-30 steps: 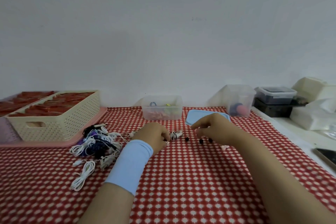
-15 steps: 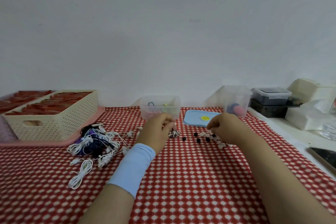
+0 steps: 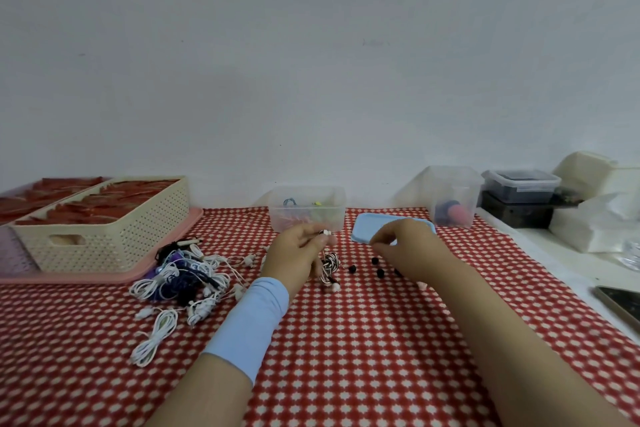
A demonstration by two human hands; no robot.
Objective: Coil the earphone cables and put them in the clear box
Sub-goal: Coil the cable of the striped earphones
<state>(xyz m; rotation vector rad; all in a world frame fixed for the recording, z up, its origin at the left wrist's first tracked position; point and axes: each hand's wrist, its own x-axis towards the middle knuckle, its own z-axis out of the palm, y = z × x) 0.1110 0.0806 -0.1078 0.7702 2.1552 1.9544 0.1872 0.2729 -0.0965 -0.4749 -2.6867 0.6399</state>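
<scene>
My left hand [image 3: 298,250] pinches the coiled striped earphone cable [image 3: 329,265], with the clear box [image 3: 306,210] just beyond at twelve o'clock. My right hand [image 3: 405,246] is curled; whether it holds anything, I cannot tell. The earphone pile [image 3: 183,274] at nine o'clock is mostly still to do, I judge.

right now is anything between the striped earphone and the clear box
Nothing visible. The left hand holds the striped earphone just in front of the open clear box; the blue lid lies to its right.
</scene>
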